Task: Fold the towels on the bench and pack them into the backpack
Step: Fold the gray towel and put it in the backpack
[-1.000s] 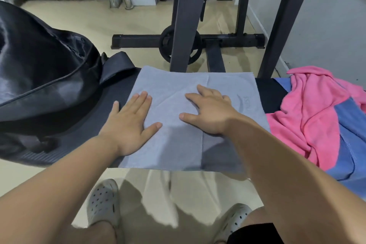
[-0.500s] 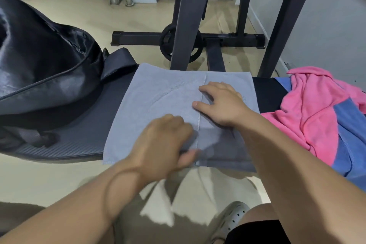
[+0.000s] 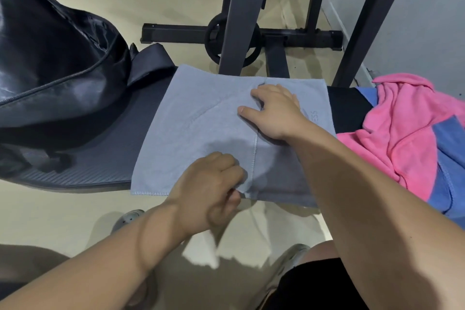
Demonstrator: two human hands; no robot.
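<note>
A grey towel point(image 3: 201, 121) lies folded flat across the black bench point(image 3: 100, 156). My left hand point(image 3: 211, 191) pinches the towel's near edge by the folded seam, fingers curled. My right hand point(image 3: 276, 111) sits on the far part of the towel, its fingers curled into the cloth at the seam and its thumb stretched out. A black backpack point(image 3: 50, 63) rests on the bench's left end, its strap beside the towel. A pink towel point(image 3: 407, 128) lies crumpled over a blue towel point(image 3: 450, 178) on the right.
Dark metal uprights point(image 3: 239, 15) of a gym frame stand just behind the bench, with a base bar and a round knob point(image 3: 231, 40) on the beige floor. A grey wall is at the right. My feet in light clogs are below the bench edge.
My left hand left the towel's flat left half and came to the near edge, curling onto the cloth. My right hand shifted farther back and its fingers bunched the fabric at the seam.
</note>
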